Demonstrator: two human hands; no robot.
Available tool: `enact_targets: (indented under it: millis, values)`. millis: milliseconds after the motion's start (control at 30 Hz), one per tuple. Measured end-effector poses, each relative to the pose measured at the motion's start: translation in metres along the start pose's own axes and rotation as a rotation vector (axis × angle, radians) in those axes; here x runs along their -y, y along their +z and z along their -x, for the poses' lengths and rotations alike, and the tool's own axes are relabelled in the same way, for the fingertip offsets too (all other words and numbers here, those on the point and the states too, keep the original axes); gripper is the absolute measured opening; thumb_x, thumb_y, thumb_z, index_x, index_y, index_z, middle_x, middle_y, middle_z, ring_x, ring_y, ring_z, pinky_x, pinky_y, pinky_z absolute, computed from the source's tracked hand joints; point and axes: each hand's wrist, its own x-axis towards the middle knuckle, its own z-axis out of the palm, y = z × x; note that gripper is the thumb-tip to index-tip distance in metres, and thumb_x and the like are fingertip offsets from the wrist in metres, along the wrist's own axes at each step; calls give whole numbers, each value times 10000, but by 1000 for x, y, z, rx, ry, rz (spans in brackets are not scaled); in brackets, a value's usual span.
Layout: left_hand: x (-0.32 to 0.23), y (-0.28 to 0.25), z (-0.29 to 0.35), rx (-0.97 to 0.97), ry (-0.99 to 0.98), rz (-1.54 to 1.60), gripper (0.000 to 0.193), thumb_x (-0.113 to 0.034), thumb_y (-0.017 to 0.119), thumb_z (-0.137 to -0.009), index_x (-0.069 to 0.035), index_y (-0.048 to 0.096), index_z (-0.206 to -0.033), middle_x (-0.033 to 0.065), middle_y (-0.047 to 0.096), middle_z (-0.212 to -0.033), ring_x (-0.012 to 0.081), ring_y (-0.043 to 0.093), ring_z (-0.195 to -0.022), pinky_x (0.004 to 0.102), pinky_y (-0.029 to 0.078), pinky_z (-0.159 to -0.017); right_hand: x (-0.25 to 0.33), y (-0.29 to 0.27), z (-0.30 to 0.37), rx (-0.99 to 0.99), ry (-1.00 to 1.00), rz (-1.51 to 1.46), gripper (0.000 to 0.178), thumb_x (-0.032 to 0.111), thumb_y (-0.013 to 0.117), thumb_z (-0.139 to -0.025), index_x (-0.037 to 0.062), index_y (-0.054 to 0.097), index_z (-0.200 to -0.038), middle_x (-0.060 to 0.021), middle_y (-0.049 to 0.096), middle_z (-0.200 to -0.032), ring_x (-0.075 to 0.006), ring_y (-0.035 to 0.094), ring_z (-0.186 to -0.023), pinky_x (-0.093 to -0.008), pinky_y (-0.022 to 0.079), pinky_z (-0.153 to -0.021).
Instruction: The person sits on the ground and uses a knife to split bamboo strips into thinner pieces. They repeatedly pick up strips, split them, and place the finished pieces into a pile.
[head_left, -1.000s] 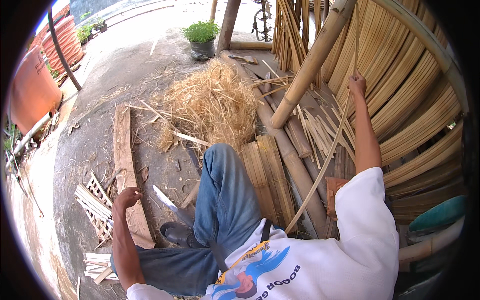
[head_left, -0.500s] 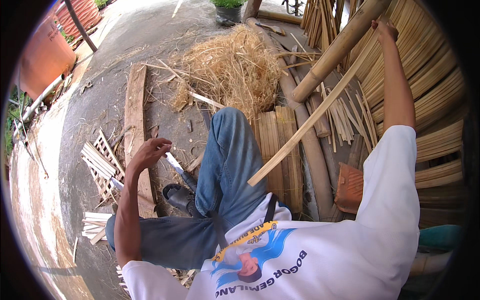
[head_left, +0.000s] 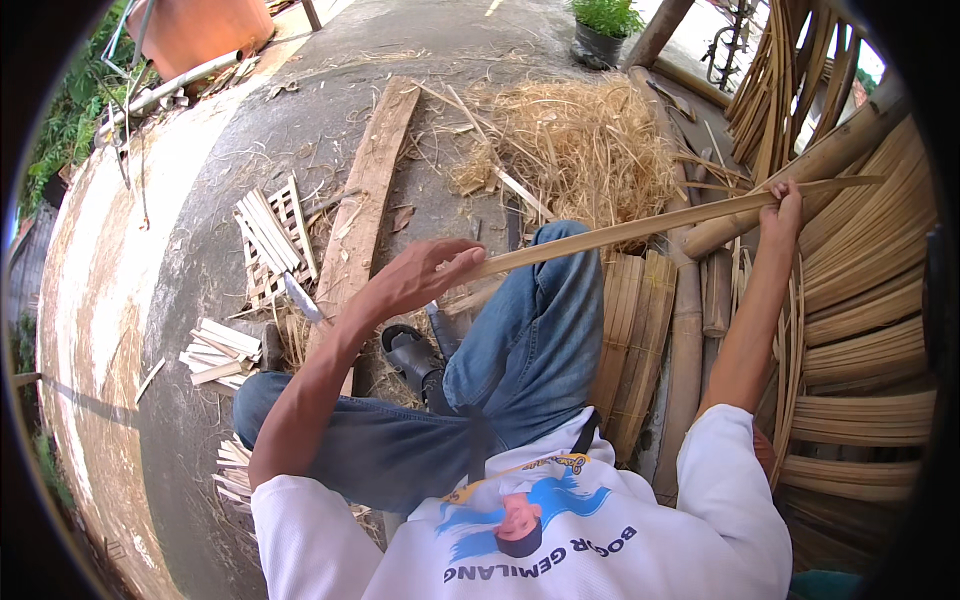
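A long, flat bamboo strip [head_left: 625,232] spans the space above my raised knee, slanting up to the right. My right hand [head_left: 783,208] is closed round it near its far end, and the tip sticks out past the fingers. At the other end my left hand [head_left: 425,275] pinches the strip between thumb and fingers. Below my left hand, a dark-handled knife [head_left: 441,330] is partly visible beside my sandalled foot [head_left: 410,352]. Another blade [head_left: 302,298] lies by the wooden plank [head_left: 375,190].
A heap of curly shavings [head_left: 590,150] lies ahead. Thick bamboo poles [head_left: 686,350] and bundled bamboo strips [head_left: 860,330] stand on the right. Flat slats [head_left: 630,350] lie beside my knee. Short cut pieces [head_left: 222,350] and a lattice piece [head_left: 278,235] are at the left.
My right hand has come down and closer, bringing the strip to a flatter slant. My left hand, empty before, has moved right onto the strip's near end. The view has shifted left.
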Motion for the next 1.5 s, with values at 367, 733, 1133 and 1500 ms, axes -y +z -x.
enact_targets:
  millis: [367,733,1133,1500]
  values:
    - [93,-13,80,-468,-168,-551,191,-189,620,-940,-22,640,-1029,163,647,-969,363,640,-910,455,488,-785,-208,109,372,185,337,-84,326,419,398,-1086,119,496,-1005,-12,478,-840,-152,505,-839,-342,477,-852]
    - [178,-17,279,-1011,-983,-647,199,-31,545,-878,-1,616,-1061,194,575,-1054,388,608,-979,497,485,-854,-261,147,600,757,1054,61,338,348,419,-1089,37,516,-1178,-98,560,-1137,-178,604,-1056,-367,577,-907]
    - [160,23,297,-895,-922,-235,514,-511,715,-875,-10,704,-986,167,674,-889,349,655,-878,456,499,-777,-391,216,528,834,1056,407,274,319,632,-1001,97,550,-1138,-87,706,-1014,-187,689,-815,-295,571,-667]
    - [185,95,337,-822,-1095,-117,480,-406,829,-769,-8,655,-971,224,679,-872,397,653,-898,471,499,-780,-479,145,490,657,1397,433,550,568,288,-1056,122,509,-1289,-116,653,-1124,-259,624,-938,-422,554,-801]
